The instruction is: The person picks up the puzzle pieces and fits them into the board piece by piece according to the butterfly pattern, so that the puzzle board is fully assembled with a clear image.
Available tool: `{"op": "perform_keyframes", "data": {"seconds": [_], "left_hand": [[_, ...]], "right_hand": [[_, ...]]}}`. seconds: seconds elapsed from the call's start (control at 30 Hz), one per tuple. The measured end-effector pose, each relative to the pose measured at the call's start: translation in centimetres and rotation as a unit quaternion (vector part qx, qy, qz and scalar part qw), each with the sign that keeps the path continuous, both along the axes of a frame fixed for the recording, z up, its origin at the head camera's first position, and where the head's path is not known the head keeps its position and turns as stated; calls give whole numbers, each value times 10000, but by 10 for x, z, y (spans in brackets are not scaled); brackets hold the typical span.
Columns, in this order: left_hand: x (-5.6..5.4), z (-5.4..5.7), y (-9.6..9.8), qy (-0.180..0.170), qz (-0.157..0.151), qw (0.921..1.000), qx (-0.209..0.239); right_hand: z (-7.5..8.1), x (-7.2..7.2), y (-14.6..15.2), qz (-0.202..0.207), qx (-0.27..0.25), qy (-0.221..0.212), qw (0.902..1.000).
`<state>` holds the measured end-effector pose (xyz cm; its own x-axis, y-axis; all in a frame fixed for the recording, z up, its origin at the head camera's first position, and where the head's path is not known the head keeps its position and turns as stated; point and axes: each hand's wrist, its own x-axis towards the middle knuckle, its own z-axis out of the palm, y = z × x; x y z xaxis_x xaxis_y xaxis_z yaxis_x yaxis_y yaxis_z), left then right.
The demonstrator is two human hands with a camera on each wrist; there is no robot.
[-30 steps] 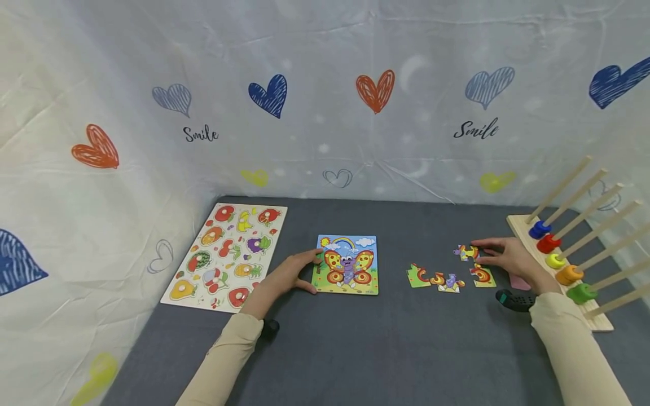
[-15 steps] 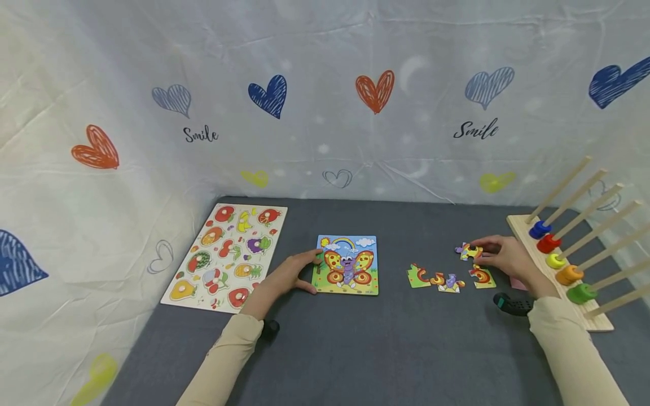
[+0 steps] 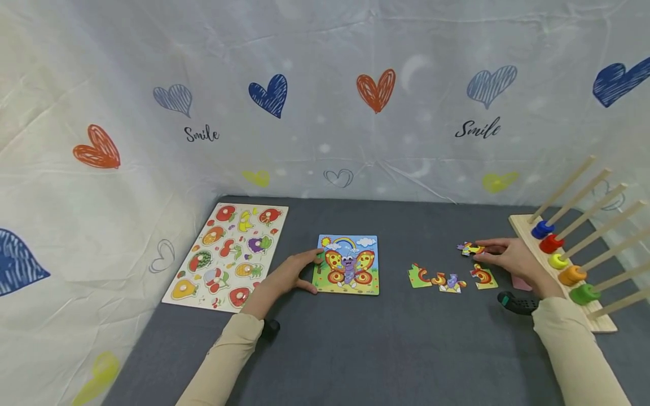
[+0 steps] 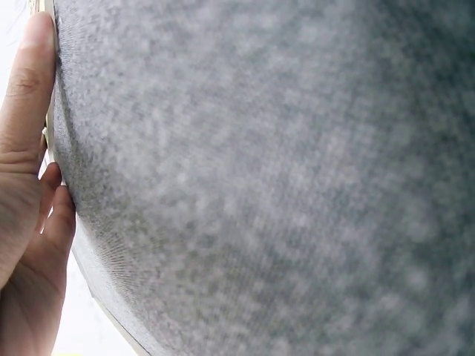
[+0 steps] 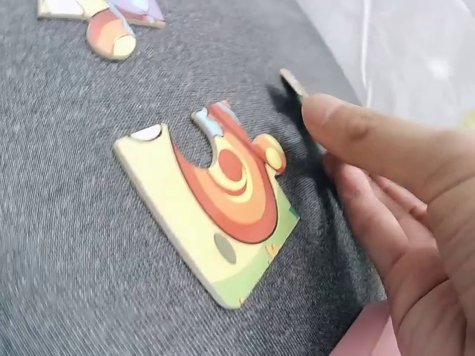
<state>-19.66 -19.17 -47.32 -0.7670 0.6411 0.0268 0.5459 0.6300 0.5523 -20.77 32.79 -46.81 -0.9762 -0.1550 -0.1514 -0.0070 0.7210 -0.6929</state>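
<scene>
In the head view my right hand (image 3: 513,262) pinches a jigsaw piece (image 3: 468,248) between thumb and fingers, tilted close over the table; in the right wrist view only a thin edge of it shows past the thumb. Just below lies a corner jigsaw piece (image 5: 236,196) with red and orange rings and a green edge. A green corner piece (image 3: 418,277) and a purple-and-white piece (image 3: 451,283) lie joined to its left. With fingers and thumb extended, my left hand (image 3: 286,274) touches the left edge of a square butterfly picture board (image 3: 348,270).
A white fruit puzzle board (image 3: 233,231) lies at the left. On the right stands a wooden peg rack (image 3: 523,228) with coloured rings on slanting pegs. A pink flat thing (image 5: 367,334) lies partly hidden under my right hand. A printed cloth backs the table.
The jigsaw piece in my right hand has turned and tilted, and now stands apart from the corner piece below it. The left hand and the butterfly board stay where they were.
</scene>
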Motion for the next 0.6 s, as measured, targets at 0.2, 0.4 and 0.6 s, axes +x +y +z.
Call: {"op": "perform_keyframes", "data": {"seconds": [0.2,0.4,0.6], "left_hand": [[1,0,1,83,-54,9999,113],[2,0,0,32,-54,10000,70],[2,-1,0,-3,19,10000,57]], "right_hand": [[-2,5,4,-319,-545,251,9977],[-6,17,-4,-603,-1041,681,9904],[1,31,-34,-590,-1531,851,9828]]}}
